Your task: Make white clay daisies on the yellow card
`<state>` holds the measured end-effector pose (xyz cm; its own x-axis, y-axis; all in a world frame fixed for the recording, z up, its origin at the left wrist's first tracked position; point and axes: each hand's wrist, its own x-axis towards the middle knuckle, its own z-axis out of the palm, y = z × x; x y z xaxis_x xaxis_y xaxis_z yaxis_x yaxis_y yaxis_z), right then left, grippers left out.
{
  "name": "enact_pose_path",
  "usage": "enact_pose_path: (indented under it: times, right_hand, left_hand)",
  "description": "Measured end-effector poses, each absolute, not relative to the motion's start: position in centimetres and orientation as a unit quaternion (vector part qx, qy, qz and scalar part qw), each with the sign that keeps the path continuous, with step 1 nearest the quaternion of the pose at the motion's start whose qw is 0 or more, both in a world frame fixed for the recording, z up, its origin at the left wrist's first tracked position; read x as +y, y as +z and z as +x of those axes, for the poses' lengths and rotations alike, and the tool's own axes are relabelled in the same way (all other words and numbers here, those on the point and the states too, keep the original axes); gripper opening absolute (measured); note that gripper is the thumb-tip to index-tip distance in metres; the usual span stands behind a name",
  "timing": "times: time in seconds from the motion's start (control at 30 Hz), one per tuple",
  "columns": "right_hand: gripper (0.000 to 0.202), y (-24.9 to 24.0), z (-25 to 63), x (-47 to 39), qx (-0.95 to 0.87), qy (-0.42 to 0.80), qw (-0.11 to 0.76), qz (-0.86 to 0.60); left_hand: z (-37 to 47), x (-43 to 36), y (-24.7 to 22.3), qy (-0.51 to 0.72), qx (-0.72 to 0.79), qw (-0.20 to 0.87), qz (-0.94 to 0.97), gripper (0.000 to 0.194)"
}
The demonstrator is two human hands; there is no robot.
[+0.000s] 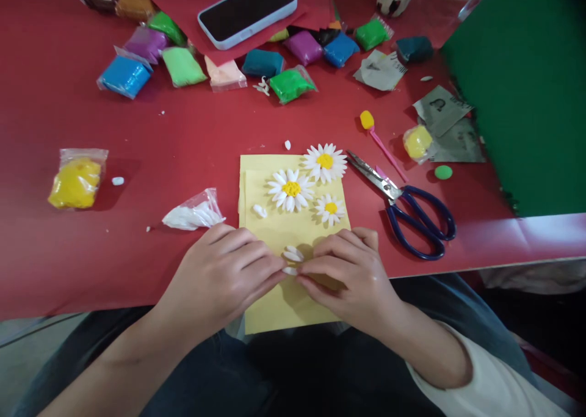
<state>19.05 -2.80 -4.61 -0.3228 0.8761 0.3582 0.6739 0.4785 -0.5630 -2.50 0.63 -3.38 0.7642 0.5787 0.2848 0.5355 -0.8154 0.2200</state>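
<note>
On the yellow paper [293, 310] lie three daisies with white petals and yellow centres: one at the top right [325, 162], one in the middle [290, 189] and a smaller one [330, 208]. A small white petal [290, 271] is pinched between the fingertips of my left hand [229, 270] and my right hand [354, 273]. Just above it, loose white petals [293, 254] rest on the paper. A white lump [260, 210] sits left of the middle daisy. The bag of white clay [195, 214] is above my left hand.
Scissors [389, 191] with dark blue handles lie to the right, near a pink stick with a yellow tip [367, 120]. A bag of yellow clay [77, 182] is at the left. Several coloured clay packets and a phone [249, 9] are at the back; a green board [526, 99] stands right.
</note>
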Motion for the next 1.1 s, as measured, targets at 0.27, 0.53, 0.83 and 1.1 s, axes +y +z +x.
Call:
enact_pose_path:
  times: [0.27,0.53,0.83,1.1]
  right_hand:
    - [0.011,-4.68,18.85,-2.65,-0.794,0.148,0.325,-0.491]
    - [0.01,-4.79,18.71,-2.58,-0.795,0.136,0.326,-0.493]
    - [0.01,-4.8,18.68,-2.55,-0.795,0.142,0.321,-0.494]
    - [0.01,-4.88,18.81,-2.64,-0.801,0.14,0.294,-0.502]
  left_hand:
    - [-2.86,0.72,-3.48,0.157,0.312,0.063,0.935,0.012]
    - [-2.74,0.55,-3.97,0.155,0.331,0.085,0.927,0.015]
    - [-2.24,0.67,-3.8,0.156,0.339,0.075,0.925,0.016]
    - [-2.12,0.68,-3.76,0.148,0.347,0.077,0.923,0.017]
